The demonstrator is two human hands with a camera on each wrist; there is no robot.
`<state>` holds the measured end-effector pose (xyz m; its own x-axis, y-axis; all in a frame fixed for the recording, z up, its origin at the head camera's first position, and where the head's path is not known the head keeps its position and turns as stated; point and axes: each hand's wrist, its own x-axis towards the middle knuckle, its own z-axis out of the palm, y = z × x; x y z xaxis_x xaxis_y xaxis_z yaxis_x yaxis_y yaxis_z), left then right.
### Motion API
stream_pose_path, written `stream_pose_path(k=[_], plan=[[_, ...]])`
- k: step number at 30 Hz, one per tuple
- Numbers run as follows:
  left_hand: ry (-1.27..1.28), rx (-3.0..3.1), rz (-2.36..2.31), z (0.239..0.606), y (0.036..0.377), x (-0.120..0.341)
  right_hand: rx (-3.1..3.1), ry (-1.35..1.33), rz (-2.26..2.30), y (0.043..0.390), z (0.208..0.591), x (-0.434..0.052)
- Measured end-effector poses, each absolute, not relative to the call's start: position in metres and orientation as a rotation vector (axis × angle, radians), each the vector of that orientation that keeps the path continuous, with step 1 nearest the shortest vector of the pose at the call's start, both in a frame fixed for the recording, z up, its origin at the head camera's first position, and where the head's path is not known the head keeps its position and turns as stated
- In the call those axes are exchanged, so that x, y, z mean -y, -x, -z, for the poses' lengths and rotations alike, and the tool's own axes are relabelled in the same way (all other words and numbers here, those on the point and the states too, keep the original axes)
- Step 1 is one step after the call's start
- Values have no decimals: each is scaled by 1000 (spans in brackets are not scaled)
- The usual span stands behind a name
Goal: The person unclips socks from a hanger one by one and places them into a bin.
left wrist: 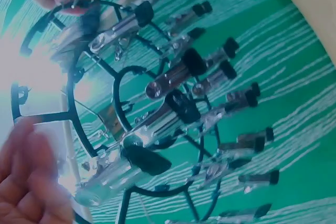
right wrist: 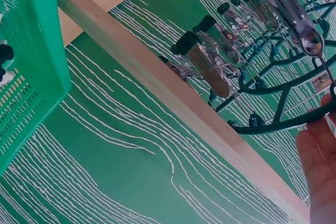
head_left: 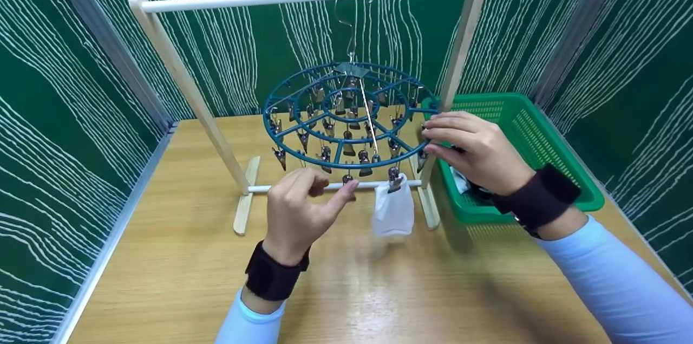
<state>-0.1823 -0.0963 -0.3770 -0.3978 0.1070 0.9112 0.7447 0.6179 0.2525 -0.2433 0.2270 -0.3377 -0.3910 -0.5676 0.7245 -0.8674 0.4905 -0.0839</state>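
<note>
A round teal clip hanger [head_left: 340, 162] with several metal clips hangs by its hook from the white bar of a wooden stand. My right hand [head_left: 479, 151] holds the hanger's right rim, fingers and thumb at the ring; the right wrist view shows the fingertips at the rim [right wrist: 294, 124]. My left hand [head_left: 298, 208] is at the front rim, thumb stretched out beside a dangling clip [head_left: 347, 179], nothing between thumb and fingers. A small white cloth piece [head_left: 393, 214] hangs from a clip [head_left: 394, 184] at the front right. Clips [left wrist: 173, 74] fill the left wrist view.
A green plastic basket [head_left: 584, 192] stands at the right behind my right arm, with dark and white items inside. The stand's wooden posts [head_left: 187, 89] and lower white bar [head_left: 260, 188] rest on a wooden table [head_left: 178, 279]. Green walls with white streaks surround it.
</note>
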Motion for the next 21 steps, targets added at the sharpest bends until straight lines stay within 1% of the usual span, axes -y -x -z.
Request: stream_pose_path(k=[8,15,21], plan=[[643,1664,612,377,184,93,2029,-1203,-631,238,335,-220],[693,1717,379,373,185,96,2032,-1202,-565,229,332,-211],[687,1753,362,370,184,100,1983,-1204,-533,224,331,-203]])
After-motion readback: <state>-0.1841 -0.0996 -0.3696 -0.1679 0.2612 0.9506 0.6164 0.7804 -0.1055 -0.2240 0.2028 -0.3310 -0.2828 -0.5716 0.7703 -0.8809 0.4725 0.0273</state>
